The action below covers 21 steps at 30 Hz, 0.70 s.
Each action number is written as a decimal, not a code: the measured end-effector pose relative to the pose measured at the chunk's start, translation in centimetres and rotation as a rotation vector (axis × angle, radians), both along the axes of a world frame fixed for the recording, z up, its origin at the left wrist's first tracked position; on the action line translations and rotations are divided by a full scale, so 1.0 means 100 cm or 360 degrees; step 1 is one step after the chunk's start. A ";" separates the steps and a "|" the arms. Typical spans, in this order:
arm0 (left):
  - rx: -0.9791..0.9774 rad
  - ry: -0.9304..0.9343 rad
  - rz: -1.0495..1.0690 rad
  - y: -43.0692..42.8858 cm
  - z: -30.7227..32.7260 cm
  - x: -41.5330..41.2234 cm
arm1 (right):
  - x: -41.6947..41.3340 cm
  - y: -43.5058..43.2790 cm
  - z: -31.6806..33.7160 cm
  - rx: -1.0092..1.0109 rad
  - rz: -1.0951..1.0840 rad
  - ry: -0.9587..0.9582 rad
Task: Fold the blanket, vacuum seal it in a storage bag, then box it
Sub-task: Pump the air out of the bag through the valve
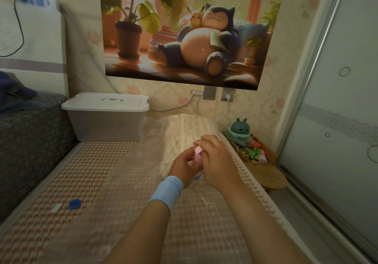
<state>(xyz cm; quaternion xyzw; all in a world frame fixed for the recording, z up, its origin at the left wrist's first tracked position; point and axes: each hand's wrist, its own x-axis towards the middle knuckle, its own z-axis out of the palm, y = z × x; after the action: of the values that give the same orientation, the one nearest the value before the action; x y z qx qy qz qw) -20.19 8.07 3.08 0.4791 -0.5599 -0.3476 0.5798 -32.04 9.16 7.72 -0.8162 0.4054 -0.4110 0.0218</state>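
One pink object [198, 151]: left hand [185, 166], right hand [219, 161].

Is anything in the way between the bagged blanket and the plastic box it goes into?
The box wears its white lid, closing it. Otherwise nothing visible lies between; the bagged blanket sits beside it. The left hand and right hand pinch a small pink piece.

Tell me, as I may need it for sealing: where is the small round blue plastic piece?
In the head view, the small round blue plastic piece lies at lower left on the woven checked mat, right beside a small white strip.
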 end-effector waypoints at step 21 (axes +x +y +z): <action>0.0004 -0.0032 0.0006 -0.002 0.002 0.004 | 0.000 0.011 0.037 -0.0394 0.0075 -0.0202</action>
<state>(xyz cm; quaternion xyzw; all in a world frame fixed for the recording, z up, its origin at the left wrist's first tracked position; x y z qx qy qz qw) -19.79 7.85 3.27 0.4845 -0.5643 -0.3424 0.5741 -32.06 10.30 11.45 -0.7943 0.3303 -0.5080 -0.0438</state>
